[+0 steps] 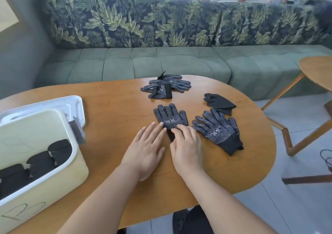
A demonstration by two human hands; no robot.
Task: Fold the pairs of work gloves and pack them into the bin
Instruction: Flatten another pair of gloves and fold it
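A black dotted work glove lies flat at the table's middle, fingers pointing away. My left hand rests flat with straight fingers, its fingertips touching the glove's lower edge. My right hand lies over the glove's cuff, fingers slightly bent, fingertips on the glove. Another dotted glove lies to the right, with a plain black glove behind it. A heap of gloves sits further back. The cream bin at the left holds three folded black bundles.
The bin's white lid lies behind the bin. The wooden table is oval, its right edge curving near a second wooden table. A green sofa runs along the far side. Tiled floor lies to the right.
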